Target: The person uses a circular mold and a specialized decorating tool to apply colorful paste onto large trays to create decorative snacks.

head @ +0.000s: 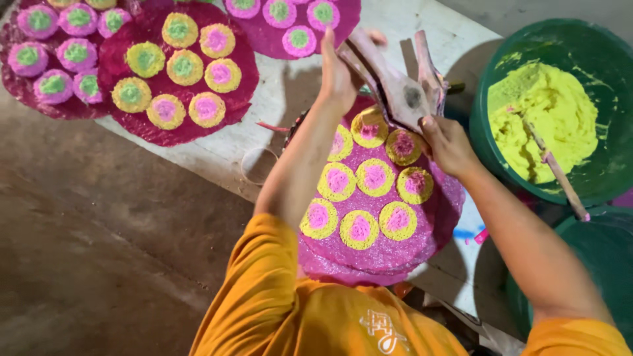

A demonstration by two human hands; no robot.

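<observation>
Both hands grip a paint-stained metal press tool (402,86) over the far edge of a magenta disc (379,198) dotted with yellow-ringed pink circles, lying near the white table's (277,99) near edge. The left hand (337,72) wraps fingers around one handle; the right hand (447,142) clasps the other. A green tub (491,92) of yellow paste stands at the table's right end.

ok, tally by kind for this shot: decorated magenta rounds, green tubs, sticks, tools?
Magenta rounds: 4
Green tubs: 2
Stick in the yellow paste: 1
Pink-stained tool, held by left hand and right hand: 1
Total: 8
</observation>
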